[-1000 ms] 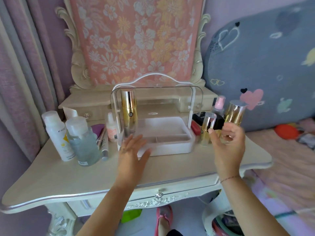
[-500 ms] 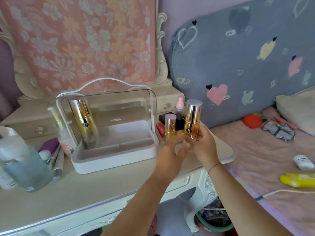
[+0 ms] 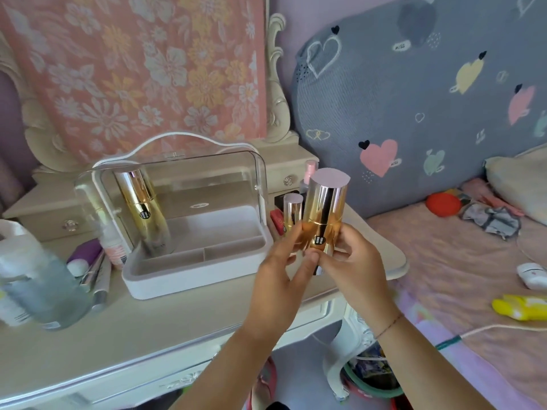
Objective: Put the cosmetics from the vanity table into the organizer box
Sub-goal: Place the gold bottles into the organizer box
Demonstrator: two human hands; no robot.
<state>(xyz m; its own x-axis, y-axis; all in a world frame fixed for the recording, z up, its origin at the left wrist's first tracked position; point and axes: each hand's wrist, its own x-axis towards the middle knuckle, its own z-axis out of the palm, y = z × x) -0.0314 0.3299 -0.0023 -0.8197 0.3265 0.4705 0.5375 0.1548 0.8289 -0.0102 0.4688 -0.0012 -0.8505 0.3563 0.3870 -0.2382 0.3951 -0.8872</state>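
Left hand (image 3: 281, 270) has crossed from the organizer box (image 3: 165, 288) to the right hand (image 3: 352, 261)
both grasp the gold bottle (image 3: 324, 211) low; upright above the fingers (image 3: 347, 241), likely steadied for carrying boxward

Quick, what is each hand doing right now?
Left hand: closed, holding the gold bottle.
Right hand: closed, holding the same gold bottle.

**What cannot be made out**

The gold bottle (image 3: 325, 208) has its base hidden behind the left grip (image 3: 276, 276) and right grip (image 3: 353, 261); its black label is too small to read; the clear bottle (image 3: 41, 285) is blurred and cut off by the left edge.
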